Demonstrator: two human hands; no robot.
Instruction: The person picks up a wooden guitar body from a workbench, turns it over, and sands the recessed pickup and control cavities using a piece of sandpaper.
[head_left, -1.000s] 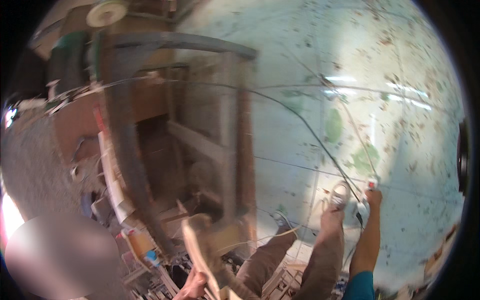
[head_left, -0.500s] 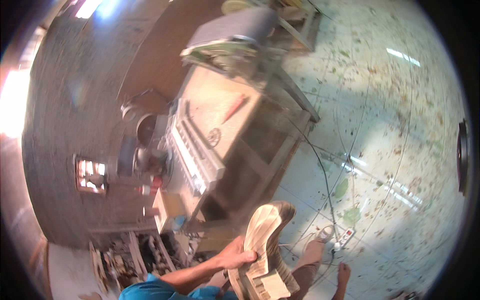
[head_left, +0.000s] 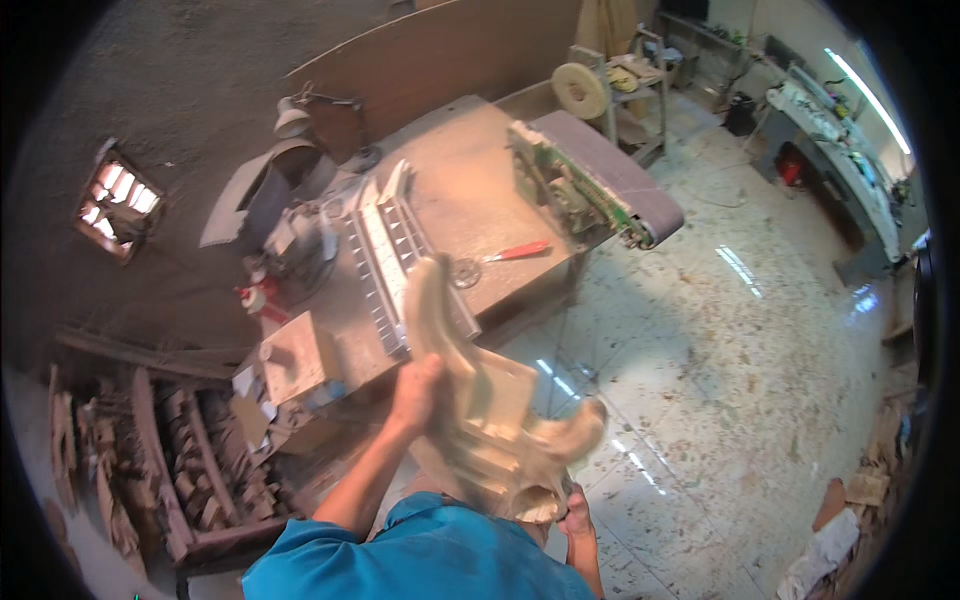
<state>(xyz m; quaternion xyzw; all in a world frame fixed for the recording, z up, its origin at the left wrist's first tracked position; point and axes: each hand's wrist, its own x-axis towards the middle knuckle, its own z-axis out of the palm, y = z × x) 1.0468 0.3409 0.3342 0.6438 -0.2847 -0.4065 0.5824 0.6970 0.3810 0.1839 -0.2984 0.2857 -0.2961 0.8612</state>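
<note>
Both the bare left hand [head_left: 416, 392] and the bare right hand [head_left: 576, 514], the latter away from it half a second ago, now grip the pale curved wooden piece [head_left: 497, 388], before the blue-shirted torso [head_left: 430, 558], near the brown flat-topped wooden workbench [head_left: 462, 145].

Dark wall [head_left: 200, 70], pale tiled floor [head_left: 720, 420]

From my remote station, I see the rough grey-brown wall on the left, with a small, bright window [head_left: 118, 203] in it. A reddish-brown panel [head_left: 450, 55] stands behind a wide bench [head_left: 455, 155]. The floor is strewn with brown specks and catches white reflections [head_left: 740, 270]. At far right, I make out a long table [head_left: 845, 165] and a slanting strip of light [head_left: 868, 100].
</note>
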